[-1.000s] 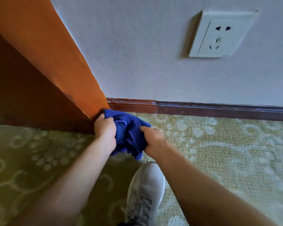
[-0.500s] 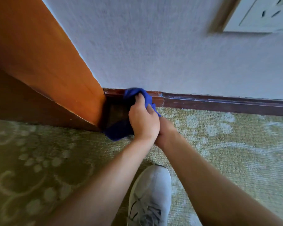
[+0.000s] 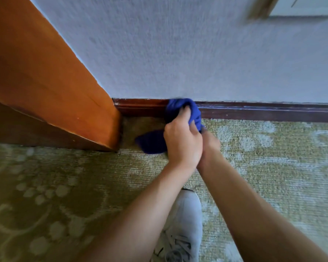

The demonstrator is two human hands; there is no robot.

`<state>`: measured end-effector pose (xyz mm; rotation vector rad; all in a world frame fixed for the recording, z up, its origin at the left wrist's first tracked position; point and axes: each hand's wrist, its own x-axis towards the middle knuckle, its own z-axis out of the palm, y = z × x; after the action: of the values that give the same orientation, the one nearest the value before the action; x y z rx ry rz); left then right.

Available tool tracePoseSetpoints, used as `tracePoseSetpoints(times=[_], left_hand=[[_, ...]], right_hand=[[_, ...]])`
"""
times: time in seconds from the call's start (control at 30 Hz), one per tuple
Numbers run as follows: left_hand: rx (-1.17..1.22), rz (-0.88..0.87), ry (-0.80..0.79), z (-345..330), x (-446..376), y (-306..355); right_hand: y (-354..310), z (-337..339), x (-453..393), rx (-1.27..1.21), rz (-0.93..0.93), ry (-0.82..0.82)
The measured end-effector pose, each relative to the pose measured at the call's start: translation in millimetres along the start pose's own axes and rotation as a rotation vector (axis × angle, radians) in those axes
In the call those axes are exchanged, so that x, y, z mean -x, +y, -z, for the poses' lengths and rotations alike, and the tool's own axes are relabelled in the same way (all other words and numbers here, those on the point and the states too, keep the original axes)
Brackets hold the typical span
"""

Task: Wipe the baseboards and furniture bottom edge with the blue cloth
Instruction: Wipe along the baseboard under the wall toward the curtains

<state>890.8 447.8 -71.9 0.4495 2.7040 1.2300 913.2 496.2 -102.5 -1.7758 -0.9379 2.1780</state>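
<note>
A pale grey mesh sneaker with laces stands on the looped, olive-green carpet, which carries a lighter floral pattern. Beyond it two bare forearms reach forward, close together. The left hand has its fingers curled round a bunched, soft blue cloth, gripping it. The right hand lies just behind and partly under the left; its fingers are hidden, so whether they hold the cloth cannot be told. The cloth's upper wad presses against the glossy dark-brown baseboard, while a loose flap trails on the carpet. To the left a smooth orange wooden furniture panel meets the baseboard. Above rises a grainy, pale textured wall.
</note>
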Motion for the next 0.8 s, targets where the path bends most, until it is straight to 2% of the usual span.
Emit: tracePoseSetpoints(times=[0.07,0.2,0.3,0.4,0.5,0.57,0.63,0.67,0.73,0.8], left_hand=[[0.014,-0.029,-0.015,-1,2,2],[0.052,0.073,0.245,32,-21,-28],[0.029,0.104,0.295,34,-26,-31],[-0.057,0.02,0.149,8,-10,-12],[-0.112,-0.128,-0.091,-7,-2,3],[-0.081,-0.121,-0.16,1,-8,2],[0.04,-0.033,-0.074,22,-12,-7],[0.091,0.045,0.017,32,-17,-15],[0.208,0.294,0.222,49,-26,-42],[0.392,0.559,0.332,62,-33,-61]], right_hand=[[6,2,2,0.001,0.047,0.017],[11,-35,13,-0.005,0.049,-0.048],[10,-40,10,0.062,0.064,-0.099],[-1,-11,6,-0.018,0.046,0.018],[-6,14,-2,-0.129,0.041,0.118],[-1,9,-4,-0.176,0.073,0.158],[8,-7,0,-0.132,0.123,0.165],[10,-17,3,-0.097,0.156,0.114],[11,-38,12,-0.001,0.203,-0.063],[10,-56,20,0.231,0.245,-0.213]])
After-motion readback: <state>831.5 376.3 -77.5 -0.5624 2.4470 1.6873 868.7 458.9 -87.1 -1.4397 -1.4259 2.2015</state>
